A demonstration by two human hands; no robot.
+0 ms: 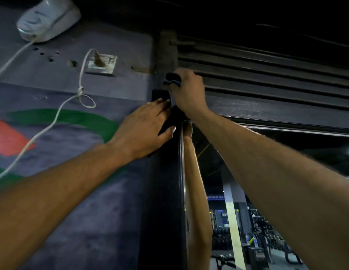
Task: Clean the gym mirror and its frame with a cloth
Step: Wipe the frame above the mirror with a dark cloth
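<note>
1. Mirror [267, 191]: fills the lower right of my view, reflecting the gym floor, racks and a pale pillar. Its glass starts just under the top frame rail. I cannot judge from here whether it has been wiped; no streaks or smears stand out, but the light is poor.

2. Frame [163, 191]: a dark upright post runs up the middle of the view and meets the top rail at the upper left corner of the mirror. Both hands are at that corner.

3. Cloth [172, 80]: dark with a bluish fold, bunched in the right hand just above the corner, against the post where it meets the slatted shutter [267, 65].

4. Right hand [189, 92]: fingers curled round the cloth, gripping it; knuckles toward me.

5. Left hand [144, 131]: fingers straight and laid flat on the outer face of the post, pressing it, thumb on the edge. A dark patch under the palm may be more cloth; I cannot tell.

6. Progress, my reading: work is at the top corner of the frame. The long post below and the glass look like they remain to be done, though I cannot confirm it.

7. Surroundings: painted wall [72, 191] on the left, white cord [52, 121] knotted and hanging, socket plate [101, 65], white fixture [49, 18] above.
</note>
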